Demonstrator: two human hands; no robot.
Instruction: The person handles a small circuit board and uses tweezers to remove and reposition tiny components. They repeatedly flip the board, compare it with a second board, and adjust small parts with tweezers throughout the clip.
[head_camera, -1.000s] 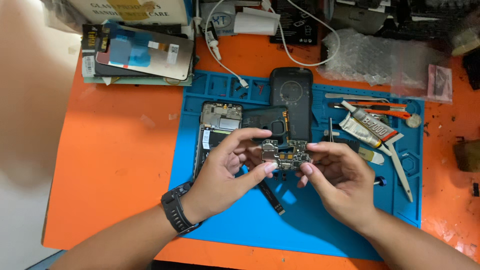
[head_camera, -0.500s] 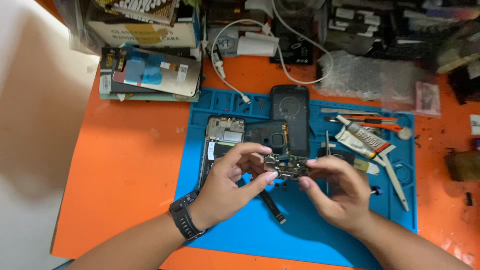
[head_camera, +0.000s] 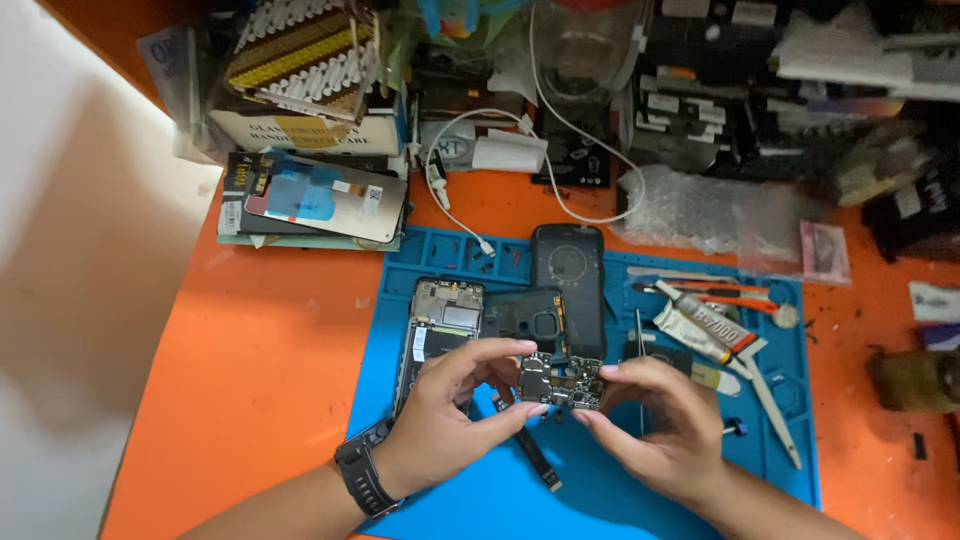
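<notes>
Both hands hold a small phone circuit board (head_camera: 560, 381) above a blue work mat (head_camera: 440, 500). My left hand (head_camera: 450, 415), with a black watch on its wrist, pinches the board's left end. My right hand (head_camera: 655, 425) grips its right end between thumb and fingers. Just behind the left hand lies an opened phone frame (head_camera: 438, 325) with its insides showing. A black back cover (head_camera: 525, 318) and a dark phone (head_camera: 568, 268) lie beyond the board. A dark flex strip (head_camera: 535, 458) rests on the mat under the hands.
A glue tube (head_camera: 700, 332), tweezers (head_camera: 775, 405) and thin tools lie on the mat's right side. A stack of screen panels (head_camera: 320, 200) sits at the back left on the orange table (head_camera: 250, 380). White cables, bubble wrap (head_camera: 700, 210) and cluttered boxes line the back edge.
The view has tilted, so hands and mat sit lower in frame. Both hands still hold the circuit board, turned slightly between the fingers.
</notes>
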